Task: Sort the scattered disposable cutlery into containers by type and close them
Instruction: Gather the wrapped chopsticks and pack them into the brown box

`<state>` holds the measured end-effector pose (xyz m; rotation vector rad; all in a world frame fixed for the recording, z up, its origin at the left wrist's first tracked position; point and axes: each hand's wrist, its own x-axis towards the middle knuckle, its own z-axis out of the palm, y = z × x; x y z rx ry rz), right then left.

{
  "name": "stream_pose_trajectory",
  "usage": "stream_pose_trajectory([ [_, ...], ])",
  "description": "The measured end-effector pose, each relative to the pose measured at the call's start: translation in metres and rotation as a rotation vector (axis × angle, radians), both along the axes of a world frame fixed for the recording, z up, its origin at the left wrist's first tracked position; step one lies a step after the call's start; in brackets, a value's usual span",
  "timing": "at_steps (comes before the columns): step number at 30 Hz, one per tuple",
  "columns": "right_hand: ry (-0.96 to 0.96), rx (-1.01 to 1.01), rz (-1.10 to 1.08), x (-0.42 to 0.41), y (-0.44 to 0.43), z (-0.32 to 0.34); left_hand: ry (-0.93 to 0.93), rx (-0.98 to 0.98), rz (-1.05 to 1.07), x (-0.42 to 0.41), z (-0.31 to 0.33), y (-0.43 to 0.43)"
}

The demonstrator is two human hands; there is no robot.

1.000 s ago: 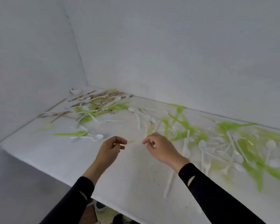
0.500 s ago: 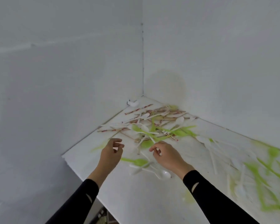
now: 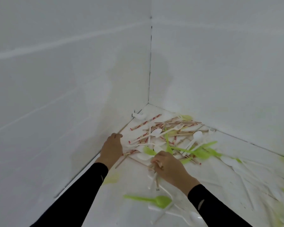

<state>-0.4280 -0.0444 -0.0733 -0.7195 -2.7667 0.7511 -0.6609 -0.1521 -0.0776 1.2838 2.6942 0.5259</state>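
My right hand (image 3: 168,167) has fingers curled round a bunch of pale cutlery (image 3: 154,180) at lower centre. My left hand (image 3: 112,147) sits at the corner pile (image 3: 167,135) mid-frame, and I cannot tell its fingers' state. I'd gather one type only, handles aligned; no container shows.

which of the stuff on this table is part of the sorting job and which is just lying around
Job: green spoon, white spoon, white fork, red-striped wrapped sticks, white pieces gripped by the right hand.
Lying about: small white object in the corner; I cannot tell what it is.
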Motion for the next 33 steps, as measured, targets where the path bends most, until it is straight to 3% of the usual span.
stream_pose_trajectory([
  [6,0.011,0.166,0.137,-0.042,-0.020,-0.020,0.086,-0.227,0.031,-0.019,-0.020,0.030],
  [15,-0.026,0.371,0.131,-0.052,-0.018,-0.038,0.064,-0.181,0.026,-0.032,-0.032,0.043],
  [23,0.108,0.067,0.048,-0.006,0.011,-0.011,-0.019,0.069,-0.009,-0.031,-0.034,0.044],
  [30,0.060,0.067,0.121,0.020,0.051,0.005,-0.067,0.158,-0.039,-0.017,-0.037,0.039],
  [33,0.012,-0.045,0.022,0.030,0.067,0.008,-0.104,0.130,-0.005,-0.016,-0.036,0.044],
])
